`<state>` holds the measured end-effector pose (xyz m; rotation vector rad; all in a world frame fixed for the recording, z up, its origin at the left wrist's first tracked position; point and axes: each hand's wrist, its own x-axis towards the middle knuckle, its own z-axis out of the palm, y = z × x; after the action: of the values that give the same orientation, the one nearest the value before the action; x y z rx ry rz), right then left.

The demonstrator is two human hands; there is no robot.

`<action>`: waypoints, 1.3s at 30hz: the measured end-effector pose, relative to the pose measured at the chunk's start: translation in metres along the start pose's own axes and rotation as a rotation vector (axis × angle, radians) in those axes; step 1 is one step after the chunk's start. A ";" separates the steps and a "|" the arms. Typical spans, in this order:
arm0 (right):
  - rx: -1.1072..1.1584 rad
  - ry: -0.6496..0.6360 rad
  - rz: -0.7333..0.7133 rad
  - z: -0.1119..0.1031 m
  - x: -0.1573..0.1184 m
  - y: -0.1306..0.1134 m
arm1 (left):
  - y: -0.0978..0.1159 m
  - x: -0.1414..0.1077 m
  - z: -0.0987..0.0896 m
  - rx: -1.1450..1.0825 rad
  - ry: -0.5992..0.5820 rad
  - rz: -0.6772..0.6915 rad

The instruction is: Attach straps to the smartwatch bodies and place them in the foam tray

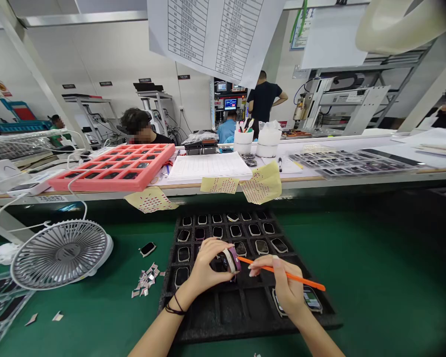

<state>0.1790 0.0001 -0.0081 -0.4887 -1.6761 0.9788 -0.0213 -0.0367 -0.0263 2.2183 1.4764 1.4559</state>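
On green bench mat (pixel 379 267), left hand (pixel 208 265) gripping smartwatch (pixel 229 260) over black foam tray (pixel 238 310), right hand (pixel 286 287) pinching orange pick (pixel 293 273); co-worker (pixel 263 101) standing beyond white shelf (pixel 305 167).

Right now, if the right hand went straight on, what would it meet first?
Probably the watch in the left hand; the orange pick in the right hand points at it, though depth is unclear.
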 end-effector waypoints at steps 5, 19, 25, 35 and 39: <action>-0.018 -0.010 -0.034 0.001 0.000 0.003 | 0.000 -0.001 0.001 -0.009 0.007 0.017; -0.013 0.036 -0.043 0.001 -0.004 0.003 | 0.001 -0.002 0.003 0.011 0.001 0.047; -0.005 0.040 -0.095 0.002 -0.002 0.003 | 0.000 -0.001 0.004 0.012 0.019 0.059; -0.050 0.005 -0.147 0.005 -0.001 0.003 | -0.001 -0.002 0.004 0.029 0.035 0.058; -0.047 -0.015 -0.167 0.005 -0.002 0.000 | 0.002 -0.001 0.003 0.010 0.024 0.039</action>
<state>0.1748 -0.0034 -0.0102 -0.3661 -1.7268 0.8244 -0.0182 -0.0376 -0.0274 2.2561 1.4579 1.4949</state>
